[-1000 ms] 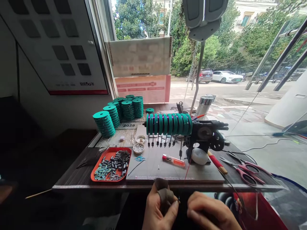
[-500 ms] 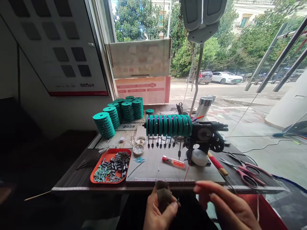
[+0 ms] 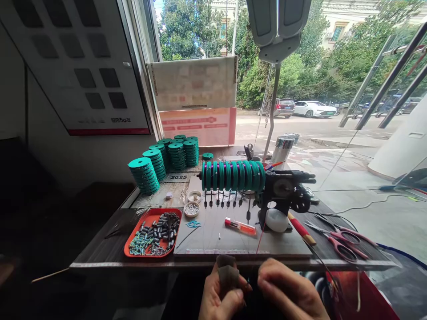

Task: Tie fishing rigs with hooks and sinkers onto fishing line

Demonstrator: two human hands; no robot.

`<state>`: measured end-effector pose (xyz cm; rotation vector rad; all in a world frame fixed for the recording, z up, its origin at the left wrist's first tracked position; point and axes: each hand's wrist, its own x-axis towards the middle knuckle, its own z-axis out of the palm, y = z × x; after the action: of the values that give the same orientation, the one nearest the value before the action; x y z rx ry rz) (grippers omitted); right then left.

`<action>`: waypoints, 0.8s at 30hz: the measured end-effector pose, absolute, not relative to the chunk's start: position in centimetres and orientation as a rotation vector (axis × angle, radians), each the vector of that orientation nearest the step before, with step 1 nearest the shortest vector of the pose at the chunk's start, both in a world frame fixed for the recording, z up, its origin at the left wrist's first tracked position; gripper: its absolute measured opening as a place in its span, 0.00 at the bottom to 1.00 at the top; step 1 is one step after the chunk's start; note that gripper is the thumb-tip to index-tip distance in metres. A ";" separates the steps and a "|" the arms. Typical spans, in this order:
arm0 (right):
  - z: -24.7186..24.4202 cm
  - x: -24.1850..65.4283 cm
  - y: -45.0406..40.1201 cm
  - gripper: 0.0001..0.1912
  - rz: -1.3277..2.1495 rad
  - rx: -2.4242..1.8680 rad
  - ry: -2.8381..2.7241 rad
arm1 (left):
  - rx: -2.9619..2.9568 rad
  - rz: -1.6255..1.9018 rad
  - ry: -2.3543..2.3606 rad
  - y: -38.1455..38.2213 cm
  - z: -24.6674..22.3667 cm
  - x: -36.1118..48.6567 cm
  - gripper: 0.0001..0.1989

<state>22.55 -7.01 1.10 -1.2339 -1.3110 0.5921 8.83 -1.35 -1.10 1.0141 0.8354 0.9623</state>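
Note:
My left hand [image 3: 222, 293] is at the table's front edge, with greyish-brown cloth [image 3: 228, 272] around its finger. Thumb and finger pinch a small blue-green piece [image 3: 248, 281], whose exact kind is too small to tell. Just to its right, my right hand [image 3: 287, 289] has its fingers curled together. A thin line may be between them, but I cannot make it out. Beyond the hands, a reddish line [image 3: 260, 239] comes down from the black winding device [image 3: 283, 189], which carries a row of green spools [image 3: 233, 175].
On the left an orange tray [image 3: 128, 240] holds black weights and blue-green pieces. Small bead dishes [image 3: 191, 209], an orange-red tube [image 3: 240, 226] and a white round object [image 3: 277, 221] are on the board [image 3: 207, 244]. Pink-handled scissors [image 3: 345, 249] lie right; green spool stacks [image 3: 143, 175] stand behind.
My right hand has moved left, closer to my left hand, and its fingers have drawn together. The left hand keeps its pinch. The view has shifted slightly.

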 end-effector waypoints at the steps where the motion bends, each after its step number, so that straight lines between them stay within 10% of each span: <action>1: 1.7 23.1 -6.9 0.14 0.656 -1.259 -1.345 | 1.022 0.946 0.836 -1.4 -1.2 8.7 0.04; 24: 5.6 24.6 -5.2 0.10 0.579 -1.562 -2.057 | 1.298 1.018 0.756 -0.8 -1.5 8.6 0.08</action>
<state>24.63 -5.19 5.56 -1.5619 -2.0567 0.5785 8.57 -0.83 -1.49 1.2978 0.7561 1.0180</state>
